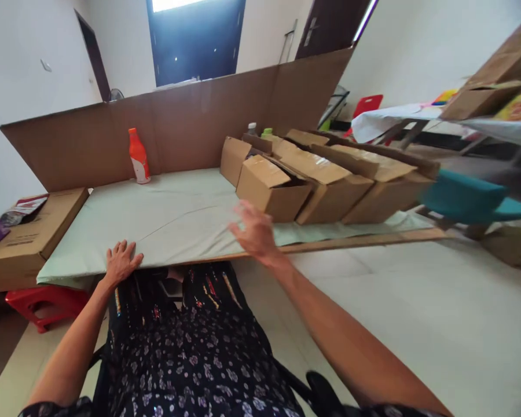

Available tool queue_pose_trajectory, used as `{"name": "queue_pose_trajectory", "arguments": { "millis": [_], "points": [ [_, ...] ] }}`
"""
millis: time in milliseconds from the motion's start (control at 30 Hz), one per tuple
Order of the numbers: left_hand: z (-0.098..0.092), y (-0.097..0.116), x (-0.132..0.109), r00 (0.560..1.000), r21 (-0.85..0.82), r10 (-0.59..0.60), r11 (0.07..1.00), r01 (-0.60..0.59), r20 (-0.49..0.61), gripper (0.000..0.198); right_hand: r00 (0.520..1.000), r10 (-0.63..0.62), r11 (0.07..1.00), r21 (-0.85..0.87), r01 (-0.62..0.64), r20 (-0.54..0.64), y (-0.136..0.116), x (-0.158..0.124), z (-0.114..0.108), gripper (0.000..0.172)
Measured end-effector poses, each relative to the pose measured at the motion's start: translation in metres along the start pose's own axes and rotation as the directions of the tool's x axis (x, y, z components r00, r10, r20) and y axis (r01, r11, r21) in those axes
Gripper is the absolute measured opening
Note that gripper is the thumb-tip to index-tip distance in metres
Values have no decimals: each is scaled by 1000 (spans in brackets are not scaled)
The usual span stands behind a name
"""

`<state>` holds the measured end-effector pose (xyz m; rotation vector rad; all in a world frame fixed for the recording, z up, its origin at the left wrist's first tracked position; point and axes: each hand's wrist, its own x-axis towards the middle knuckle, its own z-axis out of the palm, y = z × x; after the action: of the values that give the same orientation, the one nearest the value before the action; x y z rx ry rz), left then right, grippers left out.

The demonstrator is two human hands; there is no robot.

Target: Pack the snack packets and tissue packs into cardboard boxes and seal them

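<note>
My left hand rests on the front left edge of the cloth-covered table, fingers apart and holding nothing. Over the table's front edge, near the nearest cardboard box, is my right hand, slightly blurred, its fingers spread with nothing in them. A row of open-topped cardboard boxes stands on the right part of the table. An orange and white bottle stands upright at the back left.
A tall cardboard panel lines the table's back. At the left, a closed carton holds packets on top, above a red stool. A teal chair and another table with boxes stand at the right.
</note>
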<state>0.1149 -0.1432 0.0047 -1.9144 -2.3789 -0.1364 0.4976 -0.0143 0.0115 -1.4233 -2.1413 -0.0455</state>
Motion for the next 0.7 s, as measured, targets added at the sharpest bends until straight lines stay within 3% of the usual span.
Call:
{"name": "queue_pose_trajectory", "arguments": {
  "millis": [67,133,267,400,567,700],
  "points": [
    [-3,-3,0,1000,-34,6,999,-5,31,50,969,108,992,-46,-121,-222,28,13,-28,62],
    [-4,-7,0,999,-65,10,998,-7,47,49,910,213,958,-108,-267,-355,50,28,-48,68],
    [-2,-13,4,999,-133,8,991,-2,50,48,898,338,880,-243,-408,-280,72,57,-56,69],
    [6,-10,13,999,-225,35,974,-29,25,47,887,334,880,-231,-415,-318,81,78,-42,68],
    [13,9,33,992,-350,119,928,-125,-41,45,894,280,959,50,-280,-349,87,98,-25,59],
    [10,27,56,974,-428,210,875,-228,-91,43,896,285,946,249,-206,-341,83,108,-21,47]
  ]
}}
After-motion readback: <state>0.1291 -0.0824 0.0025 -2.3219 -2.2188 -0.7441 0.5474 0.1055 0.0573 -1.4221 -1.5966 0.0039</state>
